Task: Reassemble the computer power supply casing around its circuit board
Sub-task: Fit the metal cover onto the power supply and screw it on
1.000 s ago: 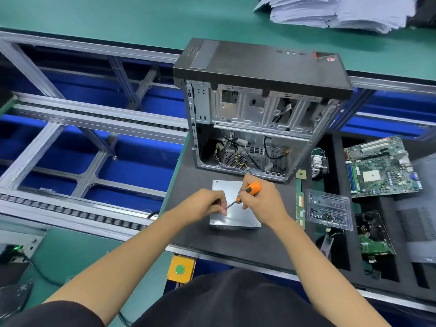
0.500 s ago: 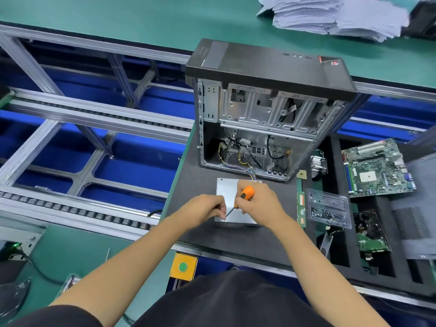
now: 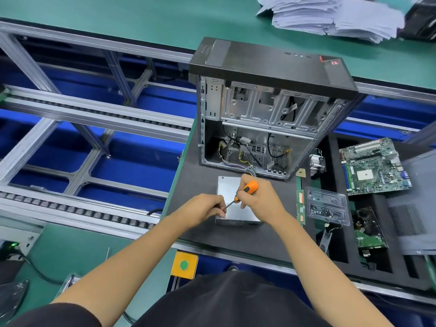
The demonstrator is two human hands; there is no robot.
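A silver power supply casing [image 3: 230, 193] lies flat on the dark foam mat [image 3: 195, 175] in front of an open computer tower [image 3: 266, 109]. My right hand [image 3: 262, 199] grips an orange-handled screwdriver [image 3: 247, 188], its shaft slanting down-left to the casing's left edge. My left hand [image 3: 203, 208] rests against that edge, fingers pinched around the screwdriver tip. Whether a screw sits there is hidden by the fingers. Coloured wires run from the casing's far side into the tower.
A clear plastic tray of screws [image 3: 326, 205] lies right of the casing, beside a green motherboard [image 3: 375, 166], a heatsink [image 3: 317, 162] and other boards in foam slots. A conveyor frame [image 3: 94, 119] runs at left. A yellow button box [image 3: 184, 264] hangs below the mat's front edge.
The camera view shifted slightly. Both hands stay at the casing's left edge, and the screwdriver handle has tilted a little while the tip stays at the same spot.
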